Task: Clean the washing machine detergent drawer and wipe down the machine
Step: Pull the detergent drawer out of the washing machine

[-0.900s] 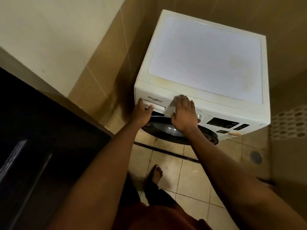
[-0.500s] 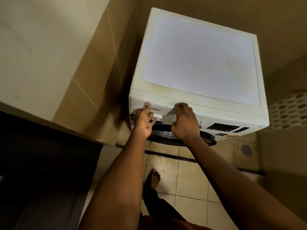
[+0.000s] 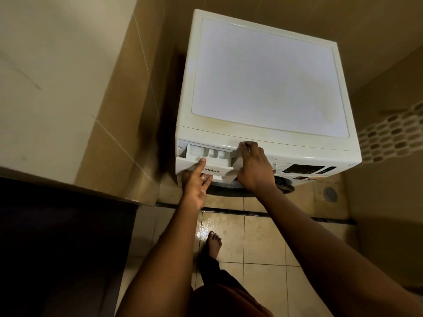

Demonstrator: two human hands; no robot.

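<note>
White plastic, the detergent drawer (image 3: 207, 153) stands partly out of the washing machine (image 3: 263, 76) at its front left corner, compartments showing. From the head view, my left grip (image 3: 196, 184) pinches the drawer's front, thumb on top, fingers beneath, to pull; my right grip (image 3: 254, 166) curls round its right end, I judge to steady it against jamming.

The white front-loading washing machine (image 3: 263, 72) stands against the far wall. Its flat top is dull, with faint yellow staining near the front edge. At the left of its front panel, the detergent drawer (image 3: 206, 154) is pulled partway out toward the near side, showing three pale compartments. A pale cloth (image 3: 235, 164) lies against the drawer's right end.
</note>
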